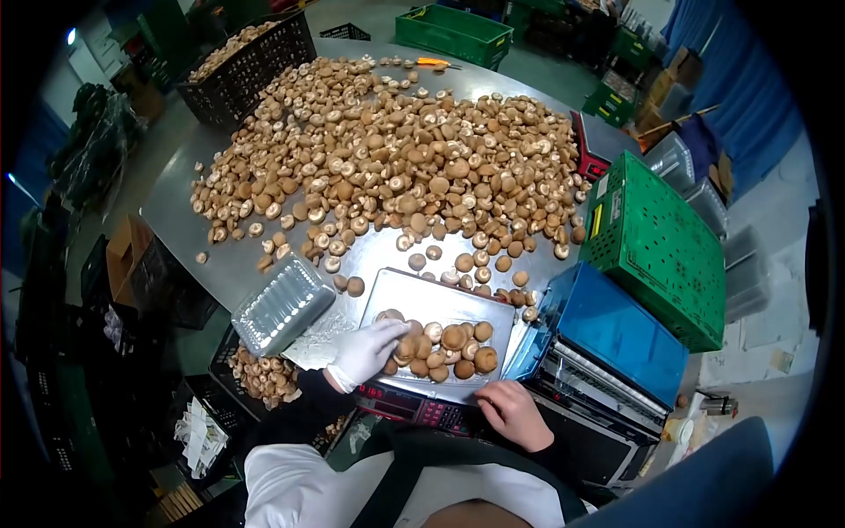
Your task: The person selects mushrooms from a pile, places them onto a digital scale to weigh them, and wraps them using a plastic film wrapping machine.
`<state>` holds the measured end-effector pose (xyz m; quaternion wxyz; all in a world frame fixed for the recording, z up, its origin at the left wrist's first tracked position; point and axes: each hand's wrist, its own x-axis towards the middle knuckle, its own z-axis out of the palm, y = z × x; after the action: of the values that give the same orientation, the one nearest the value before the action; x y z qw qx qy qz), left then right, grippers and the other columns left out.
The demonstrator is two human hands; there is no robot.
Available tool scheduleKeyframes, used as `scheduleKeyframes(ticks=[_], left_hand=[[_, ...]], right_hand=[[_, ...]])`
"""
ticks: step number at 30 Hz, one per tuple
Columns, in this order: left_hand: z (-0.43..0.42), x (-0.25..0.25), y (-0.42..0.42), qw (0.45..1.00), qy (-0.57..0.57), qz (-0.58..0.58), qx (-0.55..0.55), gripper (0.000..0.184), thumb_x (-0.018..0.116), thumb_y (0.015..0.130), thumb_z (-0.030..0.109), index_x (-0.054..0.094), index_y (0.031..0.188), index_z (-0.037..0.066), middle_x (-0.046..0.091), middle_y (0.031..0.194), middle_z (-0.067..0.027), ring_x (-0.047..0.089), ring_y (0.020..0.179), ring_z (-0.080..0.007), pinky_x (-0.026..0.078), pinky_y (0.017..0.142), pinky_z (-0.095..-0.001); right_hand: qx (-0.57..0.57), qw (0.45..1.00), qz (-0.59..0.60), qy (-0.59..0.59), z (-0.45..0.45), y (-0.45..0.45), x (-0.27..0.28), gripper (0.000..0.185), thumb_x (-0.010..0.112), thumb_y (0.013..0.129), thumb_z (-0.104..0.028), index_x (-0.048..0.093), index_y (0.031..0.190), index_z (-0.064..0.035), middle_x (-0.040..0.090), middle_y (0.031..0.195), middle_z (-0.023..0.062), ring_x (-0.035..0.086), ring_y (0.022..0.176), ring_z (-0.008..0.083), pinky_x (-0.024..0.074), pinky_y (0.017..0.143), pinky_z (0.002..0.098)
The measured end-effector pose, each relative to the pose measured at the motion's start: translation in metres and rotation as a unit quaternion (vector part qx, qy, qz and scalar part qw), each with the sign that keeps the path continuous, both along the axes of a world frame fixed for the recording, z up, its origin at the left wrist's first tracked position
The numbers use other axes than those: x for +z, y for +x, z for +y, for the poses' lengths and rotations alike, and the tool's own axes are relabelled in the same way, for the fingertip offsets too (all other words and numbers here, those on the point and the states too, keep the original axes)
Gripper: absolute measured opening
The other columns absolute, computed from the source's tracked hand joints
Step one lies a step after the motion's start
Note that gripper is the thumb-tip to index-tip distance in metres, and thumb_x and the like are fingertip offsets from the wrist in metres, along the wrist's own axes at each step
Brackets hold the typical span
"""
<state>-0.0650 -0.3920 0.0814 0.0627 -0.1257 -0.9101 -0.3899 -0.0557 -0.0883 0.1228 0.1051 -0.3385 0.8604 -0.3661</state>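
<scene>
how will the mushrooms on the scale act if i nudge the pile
The mushrooms would probably roll or tumble apart, since many have rounded caps and sit loosely heaped. They may also slide fairly easily, as the scale pan looks smooth and shiny.

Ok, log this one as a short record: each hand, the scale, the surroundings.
left hand: white-gloved, fingers at a mushroom batch
right hand: bare, at the scale's near right corner; contact unclear
scale: bears the mushroom batch; red display lit
beyond scale: large mushroom pile on metal table
left: clear plastic packaging
right: green crate, blue-topped machine
</scene>
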Motion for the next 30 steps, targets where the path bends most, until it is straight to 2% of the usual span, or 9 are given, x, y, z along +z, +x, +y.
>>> scheduleKeyframes(ticks=[3, 6, 8, 10, 15, 16, 18, 25, 30], left_hand=[[-0.011, 0.013, 0.007, 0.986, 0.071, -0.012, 0.151, 0.023, 0.059, 0.082, -0.001, 0.064, 0.103, 0.006, 0.063, 0.099, -0.0109, 0.063, 0.088, -0.0285, 0.051, 0.074, -0.0334], [-0.029, 0.004, 0.015, 0.975, 0.07, 0.015, 0.209, 0.021, 0.058, 0.083, -0.001, 0.063, 0.102, 0.003, 0.061, 0.097, -0.0131, 0.063, 0.087, -0.0299, 0.049, 0.075, -0.0321], [-0.032, -0.004, 0.021, 0.977, 0.066, 0.026, 0.202, 0.022, 0.058, 0.083, 0.0, 0.062, 0.105, 0.003, 0.059, 0.097, -0.0131, 0.061, 0.084, -0.0285, 0.048, 0.074, -0.0315], [-0.029, -0.008, 0.027, 0.971, 0.089, -0.058, 0.213, 0.025, 0.057, 0.084, 0.001, 0.06, 0.109, 0.003, 0.058, 0.097, -0.0124, 0.059, 0.08, -0.0272, 0.048, 0.072, -0.0318], [-0.028, -0.039, 0.036, 0.984, 0.04, -0.02, 0.173, 0.032, 0.057, 0.082, -0.002, 0.06, 0.113, 0.004, 0.054, 0.096, -0.0114, 0.057, 0.077, -0.022, 0.047, 0.068, -0.0291], [-0.025, -0.035, 0.036, 0.984, 0.044, -0.028, 0.171, 0.033, 0.059, 0.081, -0.001, 0.06, 0.114, 0.004, 0.054, 0.093, -0.0111, 0.056, 0.077, -0.0221, 0.047, 0.07, -0.0301], [-0.019, -0.025, 0.032, 0.987, 0.023, -0.045, 0.155, 0.033, 0.061, 0.079, 0.002, 0.059, 0.111, 0.003, 0.054, 0.095, -0.0141, 0.056, 0.09, -0.0334, 0.047, 0.078, -0.0375], [-0.007, -0.016, 0.03, 0.989, -0.097, -0.054, 0.094, 0.048, 0.072, 0.07, 0.016, 0.058, 0.115, 0.006, 0.055, 0.098, -0.0145, 0.054, 0.094, -0.0344, 0.045, 0.084, -0.0415], [-0.012, -0.035, 0.033, 0.99, -0.028, -0.033, 0.131, 0.042, 0.071, 0.07, 0.014, 0.06, 0.109, 0.004, 0.056, 0.1, -0.0152, 0.056, 0.092, -0.0342, 0.046, 0.082, -0.0412]], right_hand=[[-0.019, 1.0, -0.007, 0.001, 0.002, 0.003, 0.0, 0.014, 0.063, 0.081, -0.007, 0.062, 0.093, -0.0015, 0.062, 0.093, 0.0117, 0.059, 0.09, 0.0298, 0.0467, 0.081, 0.037], [-0.068, 0.998, -0.001, -0.013, 0.001, 0.005, -0.008, 0.014, 0.064, 0.08, -0.004, 0.062, 0.093, -0.0011, 0.061, 0.095, 0.012, 0.058, 0.093, 0.0306, 0.0471, 0.081, 0.0375], [-0.069, 0.998, -0.001, -0.008, 0.0, 0.003, -0.017, 0.02, 0.063, 0.079, -0.002, 0.061, 0.099, -0.0002, 0.059, 0.102, 0.0147, 0.056, 0.097, 0.0333, 0.0473, 0.083, 0.0383], [-0.143, 0.99, 0.005, -0.023, -0.002, 0.003, -0.028, 0.027, 0.062, 0.08, -0.002, 0.057, 0.107, 0.0015, 0.056, 0.108, 0.0187, 0.055, 0.099, 0.0366, 0.0467, 0.086, 0.0394], [-0.154, 0.988, 0.015, 0.024, -0.004, 0.001, -0.042, 0.041, 0.06, 0.082, -0.005, 0.048, 0.119, 0.0088, 0.05, 0.121, 0.0289, 0.05, 0.112, 0.0421, 0.0434, 0.096, 0.0412], [-0.16, 0.987, 0.018, 0.024, -0.004, 0.0, -0.04, 0.041, 0.06, 0.082, -0.005, 0.048, 0.119, 0.0088, 0.05, 0.121, 0.0289, 0.05, 0.112, 0.0421, 0.0434, 0.096, 0.0412], [-0.151, 0.988, 0.007, 0.022, -0.005, -0.004, -0.034, 0.042, 0.06, 0.083, -0.007, 0.048, 0.12, 0.0077, 0.05, 0.121, 0.0279, 0.05, 0.112, 0.0417, 0.0424, 0.097, 0.0419], [-0.042, 0.999, 0.009, 0.007, -0.051, -0.027, -0.018, 0.032, 0.06, 0.084, -0.014, 0.057, 0.112, -0.0003, 0.054, 0.117, 0.0166, 0.052, 0.108, 0.0347, 0.0424, 0.094, 0.0391], [0.027, 0.997, 0.076, -0.007, -0.105, -0.042, -0.031, 0.033, 0.062, 0.082, -0.017, 0.057, 0.111, -0.0014, 0.054, 0.107, 0.0123, 0.05, 0.1, 0.0301, 0.0405, 0.087, 0.0404]])
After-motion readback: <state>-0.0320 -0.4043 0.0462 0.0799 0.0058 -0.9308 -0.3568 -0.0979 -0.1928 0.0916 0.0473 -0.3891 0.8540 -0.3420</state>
